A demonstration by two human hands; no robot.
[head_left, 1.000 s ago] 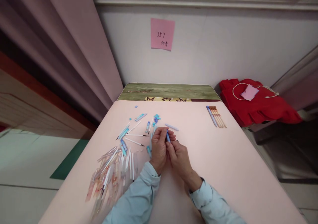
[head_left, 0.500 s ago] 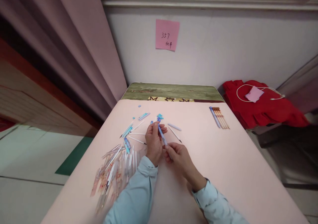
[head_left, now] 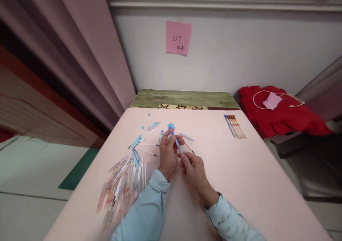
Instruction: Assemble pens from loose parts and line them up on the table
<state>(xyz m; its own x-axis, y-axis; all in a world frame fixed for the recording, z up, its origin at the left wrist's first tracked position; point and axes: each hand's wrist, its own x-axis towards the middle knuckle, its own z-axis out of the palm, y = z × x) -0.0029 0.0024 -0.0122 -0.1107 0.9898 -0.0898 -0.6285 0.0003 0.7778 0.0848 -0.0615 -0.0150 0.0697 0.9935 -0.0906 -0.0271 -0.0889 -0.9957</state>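
Note:
My right hand (head_left: 192, 167) pinches the lower end of a blue-violet pen barrel (head_left: 178, 145), which tilts up to the left. My left hand (head_left: 169, 153) is closed, with its thumb and index finger on a small blue pen part (head_left: 172, 132) by the barrel's upper end. Its other fingers curl behind the barrel. Whether the part and the barrel touch is too small to tell. Just beyond the hands lie small bright-blue pieces (head_left: 171, 125). To the right rests another lilac barrel (head_left: 186, 137), with a dark-tipped white refill (head_left: 189, 147) below it.
A heap of clear tubes and white refills (head_left: 120, 187) covers the table's left front. Blue pen parts (head_left: 136, 141) are scattered behind it. Several finished-looking pens (head_left: 235, 126) lie in a row at the right back. A red cloth (head_left: 283, 121) sits beyond the table's right edge.
The barrel's upper end has come out from under my left thumb and shows more clearly. Both hands have shifted slightly right, and the small blue part is visible at my left fingertips.

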